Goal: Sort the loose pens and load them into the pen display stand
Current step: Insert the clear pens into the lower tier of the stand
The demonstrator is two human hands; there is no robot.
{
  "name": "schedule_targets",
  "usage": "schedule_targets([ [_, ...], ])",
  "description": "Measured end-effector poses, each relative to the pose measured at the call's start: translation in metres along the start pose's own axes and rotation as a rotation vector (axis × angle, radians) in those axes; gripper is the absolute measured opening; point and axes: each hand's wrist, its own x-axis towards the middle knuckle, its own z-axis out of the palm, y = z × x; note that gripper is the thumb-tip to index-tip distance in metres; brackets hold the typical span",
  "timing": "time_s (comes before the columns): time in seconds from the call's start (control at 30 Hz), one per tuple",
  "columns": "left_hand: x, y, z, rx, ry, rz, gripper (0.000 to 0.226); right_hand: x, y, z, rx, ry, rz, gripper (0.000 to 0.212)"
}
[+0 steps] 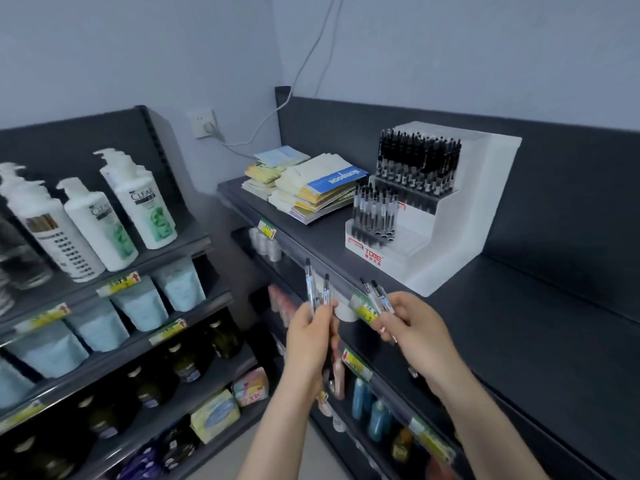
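A white stepped pen display stand [460, 233] sits on the dark top shelf [519, 323]. Its upper tier is packed with black pens [419, 164], and a smaller cluster of clear pens [375, 211] fills the left of a lower tier. My left hand [310, 336] grips two clear pens [317, 289] upright, in front of the shelf edge. To its right, my right hand [414, 327] pinches two more clear pens [379, 296], tilted up and left. Both hands are below and in front of the stand.
A stack of notebooks [318, 188] lies left of the stand. White shampoo pump bottles [138, 199] stand on the left rack, with pouches and dark bottles below. Price tags line the shelf edges. A cable runs from a wall socket [207, 124].
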Motion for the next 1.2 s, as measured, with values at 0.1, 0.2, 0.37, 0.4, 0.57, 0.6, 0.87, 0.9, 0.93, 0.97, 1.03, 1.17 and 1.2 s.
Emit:
schedule_targets([
  [0.1,0.037,0.001,0.008,0.028,-0.022,0.019,0.019,0.035,-0.003,0.005,0.003,0.023,-0.010,0.022],
  [0.2,0.066,0.000,0.012,0.031,-0.059,0.037,0.023,0.064,-0.006,0.011,-0.012,0.032,-0.017,0.021],
  [0.37,0.106,0.004,0.015,0.024,-0.101,0.012,0.012,0.102,-0.007,0.026,-0.040,0.003,0.013,0.017],
  [0.4,0.115,0.006,0.016,0.021,-0.111,0.011,0.013,0.110,-0.009,0.029,-0.038,0.008,0.020,0.019],
  [0.57,0.167,0.019,0.025,0.010,-0.228,-0.024,0.024,0.150,-0.014,0.042,-0.037,0.071,0.040,0.018],
  [0.6,0.178,0.021,0.027,0.012,-0.259,-0.042,0.024,0.156,-0.015,0.045,-0.047,0.089,0.043,0.017],
  [0.87,0.253,0.042,0.048,0.002,-0.514,-0.121,0.027,0.197,-0.032,0.063,-0.074,0.310,0.090,0.016],
  [0.9,0.258,0.043,0.049,0.004,-0.542,-0.122,0.028,0.200,-0.032,0.064,-0.084,0.366,0.089,0.015],
  [0.93,0.264,0.044,0.049,0.005,-0.569,-0.119,0.029,0.202,-0.032,0.064,-0.105,0.442,0.083,0.014],
  [0.97,0.270,0.045,0.048,0.017,-0.592,-0.112,0.029,0.203,-0.030,0.064,-0.129,0.527,0.071,0.016],
  [1.03,0.280,0.047,0.046,0.072,-0.623,-0.077,0.030,0.206,-0.028,0.062,-0.160,0.689,0.065,0.025],
  [1.17,0.300,0.049,0.040,0.132,-0.681,0.003,0.029,0.212,-0.036,0.066,-0.011,0.901,0.050,0.024],
  [1.2,0.304,0.049,0.039,0.139,-0.690,0.017,0.031,0.213,-0.040,0.068,0.041,0.940,0.032,0.021],
])
